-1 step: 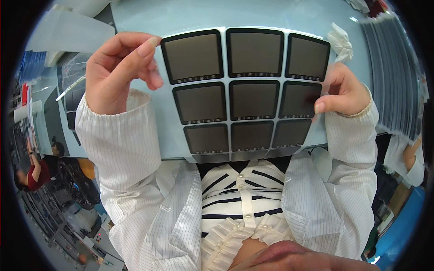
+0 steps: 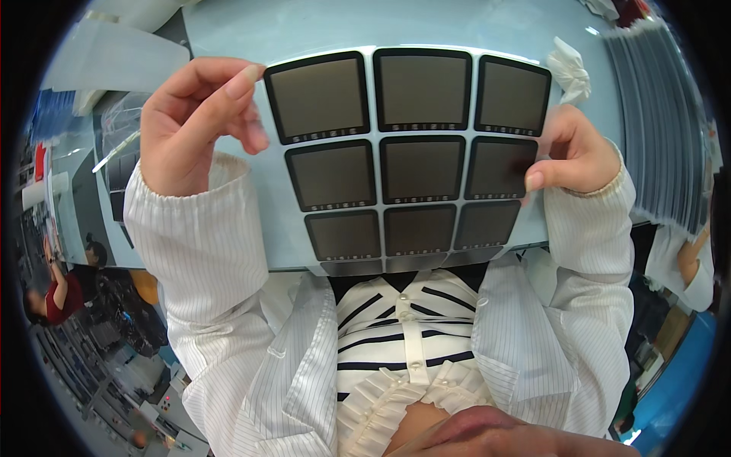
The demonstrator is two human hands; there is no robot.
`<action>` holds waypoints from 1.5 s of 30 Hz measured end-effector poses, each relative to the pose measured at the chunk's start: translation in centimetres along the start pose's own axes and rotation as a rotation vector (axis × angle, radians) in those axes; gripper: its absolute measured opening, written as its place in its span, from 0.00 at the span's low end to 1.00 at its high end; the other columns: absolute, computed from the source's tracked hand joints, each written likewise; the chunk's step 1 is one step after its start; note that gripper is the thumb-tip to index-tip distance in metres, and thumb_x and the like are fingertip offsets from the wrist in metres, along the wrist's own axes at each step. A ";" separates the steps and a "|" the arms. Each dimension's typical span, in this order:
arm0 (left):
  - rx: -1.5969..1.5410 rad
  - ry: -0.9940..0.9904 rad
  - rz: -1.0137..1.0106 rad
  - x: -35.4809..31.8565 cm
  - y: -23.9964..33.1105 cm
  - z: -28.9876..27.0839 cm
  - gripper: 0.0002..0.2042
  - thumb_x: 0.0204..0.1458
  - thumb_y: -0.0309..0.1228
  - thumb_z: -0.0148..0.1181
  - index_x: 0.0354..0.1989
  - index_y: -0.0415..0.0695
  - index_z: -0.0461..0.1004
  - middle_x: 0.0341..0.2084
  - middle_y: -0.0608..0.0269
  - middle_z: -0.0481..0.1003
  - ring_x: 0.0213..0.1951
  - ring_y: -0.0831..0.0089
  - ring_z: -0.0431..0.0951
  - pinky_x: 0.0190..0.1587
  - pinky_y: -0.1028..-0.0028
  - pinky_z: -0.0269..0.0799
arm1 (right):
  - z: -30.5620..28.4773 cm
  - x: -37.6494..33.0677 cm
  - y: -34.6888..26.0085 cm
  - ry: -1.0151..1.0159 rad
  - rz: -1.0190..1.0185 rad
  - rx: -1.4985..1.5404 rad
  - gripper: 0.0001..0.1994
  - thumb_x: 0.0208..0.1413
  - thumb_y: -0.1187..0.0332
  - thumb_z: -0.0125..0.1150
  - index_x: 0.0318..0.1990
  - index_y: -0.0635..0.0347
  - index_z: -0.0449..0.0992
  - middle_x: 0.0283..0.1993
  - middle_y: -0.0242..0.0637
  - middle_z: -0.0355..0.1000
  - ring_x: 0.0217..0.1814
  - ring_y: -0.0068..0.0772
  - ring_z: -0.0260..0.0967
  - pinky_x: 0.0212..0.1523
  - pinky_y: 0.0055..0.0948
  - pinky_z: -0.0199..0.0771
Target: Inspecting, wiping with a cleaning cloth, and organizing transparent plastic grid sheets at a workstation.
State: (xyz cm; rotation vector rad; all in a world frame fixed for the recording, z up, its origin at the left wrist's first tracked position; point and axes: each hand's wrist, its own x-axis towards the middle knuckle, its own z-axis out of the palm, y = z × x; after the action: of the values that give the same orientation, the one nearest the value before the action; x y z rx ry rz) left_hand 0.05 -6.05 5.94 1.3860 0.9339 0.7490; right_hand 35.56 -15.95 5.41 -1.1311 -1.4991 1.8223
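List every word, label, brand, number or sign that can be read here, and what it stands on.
No text is clear enough to quote.
Sheet of dark panels, between the left hand and right hand: small light marks line the lower edge of each panel in the three full rows; too small and blurred to read.
Stack of grey sheets at the right: no marks that I can make out.

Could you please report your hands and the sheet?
Left hand pinching sheet at top-left corner. Right hand on right edge. Crumpled tissue near top-right corner.
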 end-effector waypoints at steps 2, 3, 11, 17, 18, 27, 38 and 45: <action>-0.013 0.009 -0.003 -0.1 0.0 0.0 0.09 0.51 0.30 0.60 0.36 0.37 0.76 0.18 0.63 0.73 0.19 0.75 0.75 0.24 0.78 0.72 | -0.1 0.0 0.3 -0.014 -0.004 -0.010 0.11 0.46 0.70 0.68 0.20 0.66 0.75 0.23 0.42 0.75 0.26 0.31 0.76 0.27 0.22 0.74; -0.004 0.015 -0.003 -0.2 0.0 -0.1 0.09 0.51 0.30 0.60 0.36 0.37 0.76 0.18 0.63 0.73 0.19 0.75 0.75 0.24 0.78 0.72 | 0.0 0.0 0.2 -0.012 0.014 0.009 0.11 0.47 0.70 0.68 0.20 0.66 0.74 0.23 0.42 0.75 0.26 0.30 0.76 0.28 0.22 0.75; 0.017 0.021 0.011 0.0 -0.4 -0.2 0.09 0.52 0.31 0.59 0.36 0.37 0.75 0.17 0.64 0.72 0.18 0.76 0.75 0.22 0.79 0.71 | -0.2 -0.1 0.2 -0.063 0.020 -0.028 0.12 0.48 0.69 0.68 0.21 0.67 0.74 0.22 0.41 0.75 0.26 0.29 0.76 0.28 0.23 0.75; 0.016 0.040 -0.001 -0.1 -0.2 0.0 0.09 0.51 0.31 0.60 0.35 0.37 0.75 0.16 0.66 0.71 0.18 0.76 0.75 0.22 0.79 0.72 | -0.2 0.0 0.1 -0.071 0.011 -0.046 0.12 0.48 0.68 0.68 0.21 0.67 0.75 0.22 0.41 0.75 0.26 0.29 0.76 0.28 0.23 0.75; 0.017 0.041 -0.001 -0.1 -0.2 0.0 0.09 0.51 0.31 0.60 0.35 0.37 0.75 0.16 0.66 0.71 0.18 0.76 0.75 0.22 0.79 0.72 | -0.2 0.0 0.1 -0.072 0.010 -0.045 0.12 0.48 0.68 0.68 0.21 0.67 0.75 0.22 0.41 0.75 0.26 0.29 0.76 0.28 0.23 0.75; 0.037 0.044 0.013 0.0 -0.3 -0.1 0.09 0.51 0.31 0.60 0.35 0.37 0.75 0.16 0.67 0.71 0.18 0.76 0.75 0.22 0.79 0.72 | -0.2 0.0 -0.1 -0.070 0.010 -0.073 0.11 0.48 0.69 0.68 0.22 0.67 0.77 0.22 0.40 0.75 0.24 0.28 0.75 0.26 0.21 0.73; 0.025 0.079 0.031 0.0 -0.3 -0.1 0.09 0.51 0.30 0.60 0.35 0.37 0.75 0.16 0.68 0.70 0.18 0.76 0.74 0.21 0.79 0.71 | 0.0 0.2 -0.1 0.007 0.032 -0.062 0.10 0.49 0.68 0.67 0.23 0.66 0.79 0.20 0.37 0.74 0.22 0.25 0.74 0.25 0.19 0.72; 0.010 0.067 0.034 0.0 -0.3 -0.3 0.09 0.52 0.30 0.60 0.36 0.37 0.75 0.17 0.67 0.71 0.18 0.76 0.75 0.22 0.79 0.71 | 0.1 0.2 -0.1 0.018 0.039 -0.060 0.10 0.49 0.68 0.67 0.23 0.66 0.78 0.19 0.37 0.74 0.22 0.25 0.74 0.25 0.19 0.72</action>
State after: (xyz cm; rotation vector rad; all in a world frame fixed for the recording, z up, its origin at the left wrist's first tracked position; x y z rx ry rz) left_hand -0.24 -5.98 5.62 1.3952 0.9690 0.8216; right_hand 35.33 -15.81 5.48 -1.2098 -1.5407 1.7987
